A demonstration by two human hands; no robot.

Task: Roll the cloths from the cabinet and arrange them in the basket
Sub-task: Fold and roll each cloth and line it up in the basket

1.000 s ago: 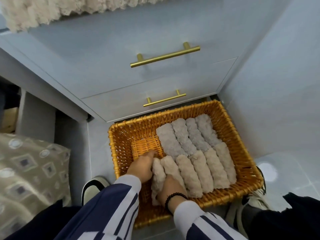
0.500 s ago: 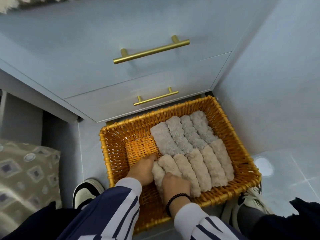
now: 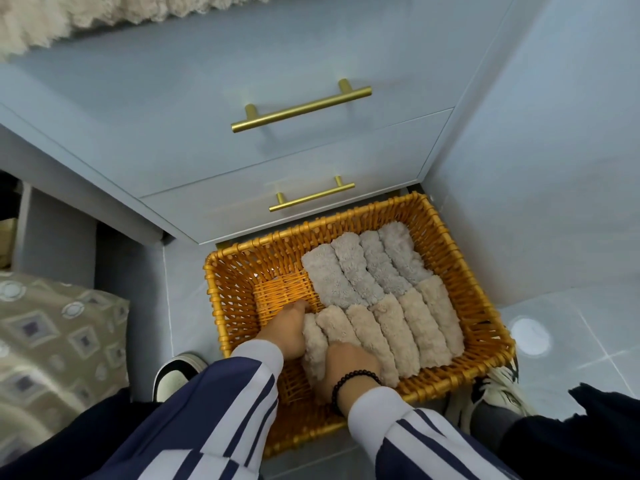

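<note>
An orange wicker basket [image 3: 212, 289] stands on the floor in front of a pale blue cabinet [image 3: 311, 150]. Inside lie a far row of grey rolled cloths [image 3: 360, 271] and a near row of beige rolled cloths [image 3: 426, 327]. My left hand [image 3: 287, 330] grips the leftmost beige roll [image 3: 313, 344] from its left side, fingers tucked down beside it. My right hand [image 3: 349, 365] curls over the near end of that roll and its neighbour. The basket's left part shows bare weave. Fluffy beige cloths [image 3: 86, 15] lie on top of the cabinet.
The cabinet has two drawers with brass handles [image 3: 301, 110]. A pale blue wall [image 3: 554, 168] runs close along the basket's right side. A patterned cushion [image 3: 52, 341] sits at the left. My shoes [image 3: 176, 372] flank the basket on the tiled floor.
Both hands have stayed on the leftmost beige roll, pressing it against its neighbour. My head has tilted slightly, so more of the cabinet top shows.
</note>
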